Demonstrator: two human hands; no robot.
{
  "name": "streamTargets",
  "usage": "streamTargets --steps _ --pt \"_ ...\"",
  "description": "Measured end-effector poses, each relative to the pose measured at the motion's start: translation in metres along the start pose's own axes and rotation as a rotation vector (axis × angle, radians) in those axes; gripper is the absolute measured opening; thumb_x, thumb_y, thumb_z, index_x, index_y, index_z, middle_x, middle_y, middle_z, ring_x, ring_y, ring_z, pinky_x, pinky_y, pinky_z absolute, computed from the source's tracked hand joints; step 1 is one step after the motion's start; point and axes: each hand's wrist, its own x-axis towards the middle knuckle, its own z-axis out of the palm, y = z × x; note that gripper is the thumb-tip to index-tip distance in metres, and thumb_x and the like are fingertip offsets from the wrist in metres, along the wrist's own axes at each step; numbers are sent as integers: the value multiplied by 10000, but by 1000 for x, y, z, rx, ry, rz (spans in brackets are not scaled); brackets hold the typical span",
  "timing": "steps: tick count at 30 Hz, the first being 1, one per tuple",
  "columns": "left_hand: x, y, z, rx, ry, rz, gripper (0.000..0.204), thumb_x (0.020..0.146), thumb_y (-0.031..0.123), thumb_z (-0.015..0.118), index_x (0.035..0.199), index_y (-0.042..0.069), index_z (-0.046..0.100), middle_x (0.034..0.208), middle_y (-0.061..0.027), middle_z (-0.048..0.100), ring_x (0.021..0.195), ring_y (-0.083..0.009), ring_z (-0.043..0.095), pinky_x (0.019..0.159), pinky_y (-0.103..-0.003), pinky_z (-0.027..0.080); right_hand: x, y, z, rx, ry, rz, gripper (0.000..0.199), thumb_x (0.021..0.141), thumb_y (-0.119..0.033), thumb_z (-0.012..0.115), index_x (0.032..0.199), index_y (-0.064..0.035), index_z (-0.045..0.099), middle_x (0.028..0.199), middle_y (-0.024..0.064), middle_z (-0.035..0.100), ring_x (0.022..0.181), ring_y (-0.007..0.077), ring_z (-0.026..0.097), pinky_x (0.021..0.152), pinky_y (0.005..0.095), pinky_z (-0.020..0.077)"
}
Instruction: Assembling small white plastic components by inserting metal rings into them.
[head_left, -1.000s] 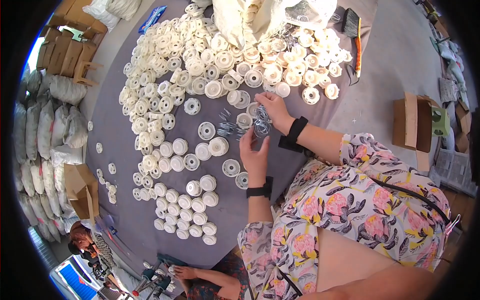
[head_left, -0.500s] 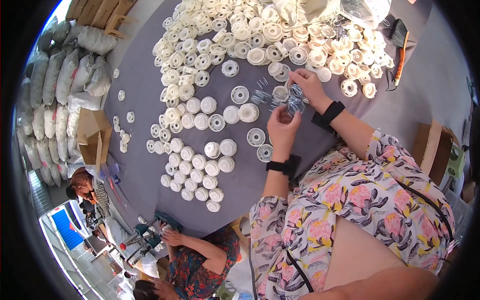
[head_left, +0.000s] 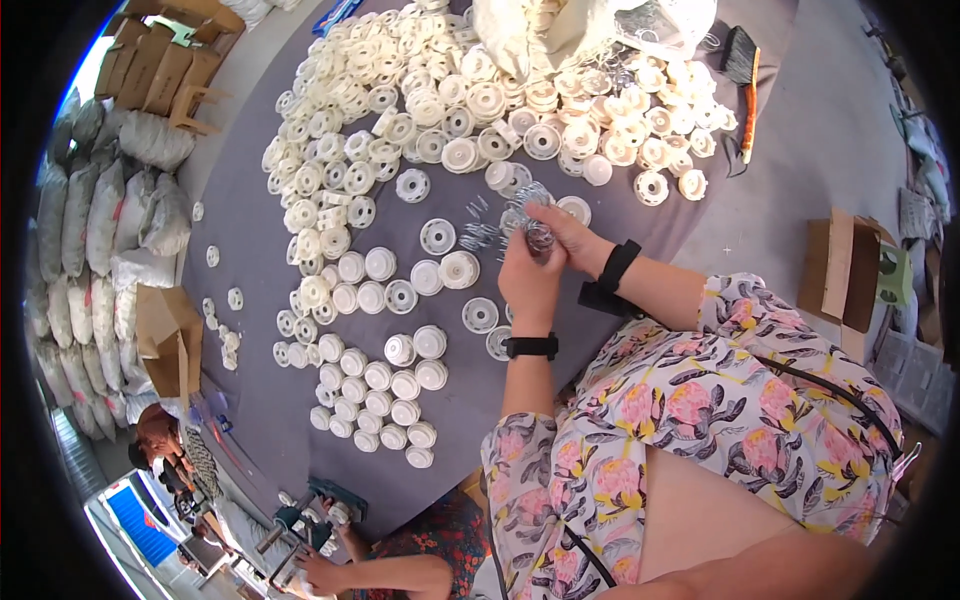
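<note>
Both my hands meet over the grey cloth-covered table, with a tangled cluster of metal coil springs (head_left: 538, 236) between them. My left hand (head_left: 530, 282) is closed, its fingertips pinching the near side of the cluster. From the far right, my right hand (head_left: 572, 240) grips the same springs, thumb and fingers together. More loose springs (head_left: 480, 226) lie on the cloth just left of my hands. Close by are white round plastic parts, among them a flat ring-shaped one (head_left: 438, 237) and another ring (head_left: 480, 315) nearer me.
A large heap of white plastic parts (head_left: 440, 80) covers the table's far side, beside a pale sack (head_left: 545, 35). Rows of domed white caps (head_left: 378, 376) stand at the near left. A brush (head_left: 748, 90) lies far right. A co-worker's hand (head_left: 322, 572) is at a bench-mounted device (head_left: 300, 520).
My hands have drawn closer together around the springs, which are bunched more tightly. The whole view has shifted, and the co-worker's hands have moved apart at the device.
</note>
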Motion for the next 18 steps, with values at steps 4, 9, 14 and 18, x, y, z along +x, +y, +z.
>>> streamTargets --steps 4,9,14,18 --pt "-7 -15 3 -678 -179 -451 269 837 317 584 859 52 546 596 -38 548 514 -159 548 467 -302 421 4 -4 -8 -267 153 -267 396 766 -279 718 1029 -58 521 853 12 564 759 78 525 633 221 423" --pt "-11 -29 12 -1283 -207 -810 397 891 473 427 787 103 524 525 21 436 427 -107 403 386 -248 292 9 -8 -9 -456 23 -297 238 811 -232 674 938 -72 551 823 11 580 744 55 523 634 221 431" --pt "-2 -31 8 -914 -215 -617 385 891 442 451 756 85 500 553 -7 478 393 -124 399 358 -246 301 1 -26 -14 -564 207 -241 356 805 -297 674 606 -69 488 529 -36 469 479 44 430 412 219 347" --pt "-10 -35 15 -1914 -717 -671 519 882 533 380 712 73 548 501 3 427 412 -139 422 384 -271 334 7 -25 -9 -661 320 -487 455 812 -315 659 519 -59 423 482 -44 410 474 35 371 410 235 306"
